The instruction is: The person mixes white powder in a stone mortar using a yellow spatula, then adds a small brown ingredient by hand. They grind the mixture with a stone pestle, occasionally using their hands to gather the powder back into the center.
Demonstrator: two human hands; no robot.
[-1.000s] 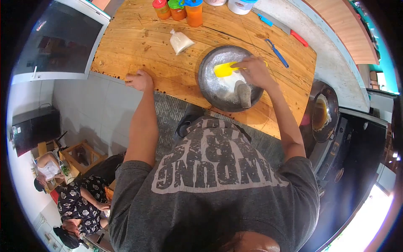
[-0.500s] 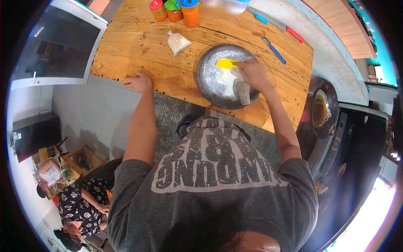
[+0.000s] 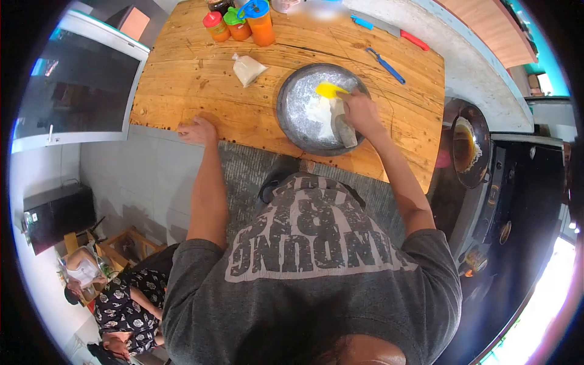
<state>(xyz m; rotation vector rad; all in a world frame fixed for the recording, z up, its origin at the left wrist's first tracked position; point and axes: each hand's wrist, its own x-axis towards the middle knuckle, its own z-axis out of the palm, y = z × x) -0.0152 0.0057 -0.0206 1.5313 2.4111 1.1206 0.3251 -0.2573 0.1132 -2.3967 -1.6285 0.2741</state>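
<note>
My right hand [image 3: 361, 113] is closed on a yellow scraper [image 3: 328, 90], its blade flat against a round grey stone mortar [image 3: 291, 125]. White powder or paste [image 3: 316, 115] coats the inside of the mortar. Just below my right hand, a grey stone pestle [image 3: 344, 131] leans in the bowl toward the near rim. My left hand [image 3: 198, 131] rests on the table's near edge at the left, fingers loosely bent and holding nothing I can see. A tied plastic bag of white powder [image 3: 248, 70] lies left of the mortar.
On the wooden table [image 3: 182, 79] stand orange-filled bottles [image 3: 261, 27] at the back. A blue peeler [image 3: 386, 66] and a red-handled knife [image 3: 415, 40] lie to the right. A pan with oil [image 3: 467, 146] sits on the stove at right. Two people [image 3: 131, 304] are at lower left.
The whole view has shifted slightly. My right hand has moved the yellow scraper a little within the mortar. My left hand stays at the table edge.
</note>
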